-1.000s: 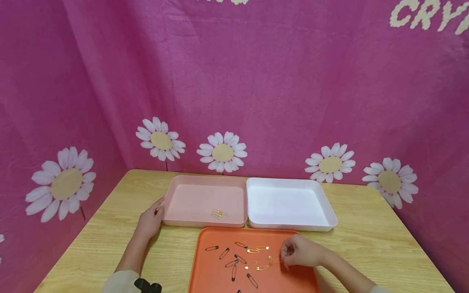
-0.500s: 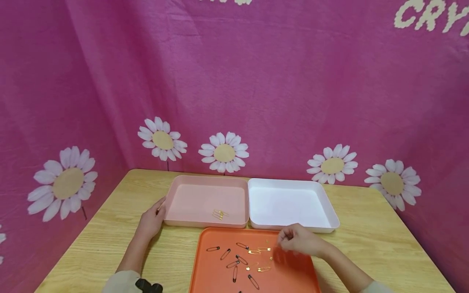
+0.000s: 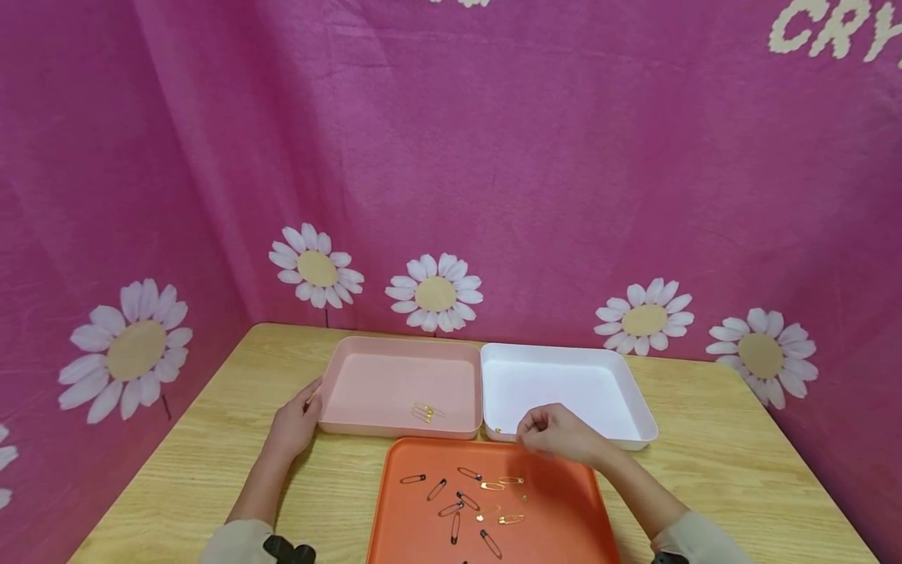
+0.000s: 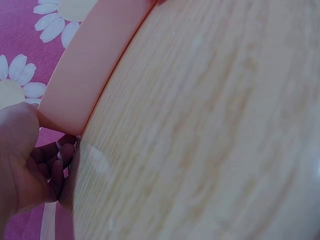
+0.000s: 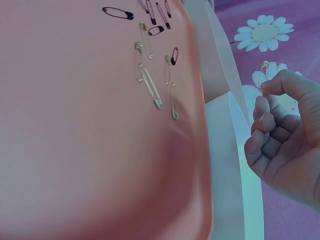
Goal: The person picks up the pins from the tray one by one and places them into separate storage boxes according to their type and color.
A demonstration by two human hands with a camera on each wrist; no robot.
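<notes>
My right hand is over the far edge of the orange tray, by the white tray's front wall. Its thumb and index finger pinch a gold safety pin, which points upward in the right wrist view. On the orange tray lie several black safety pins and several gold safety pins, one of them a gold pin towards the right. At the left end of the pink tray, my left hand holds the wall near the front corner, its lower fingers curled in the left wrist view.
Behind the orange tray, the pink tray and the white tray stand side by side. A small group of gold safety pins lies in the pink one. The wooden table meets a magenta curtain with daisies.
My right hand has moved left and away from me, lifting the gold safety pin from the orange tray's right part. The left hand stays at the pink tray; the head view has shifted slightly.
</notes>
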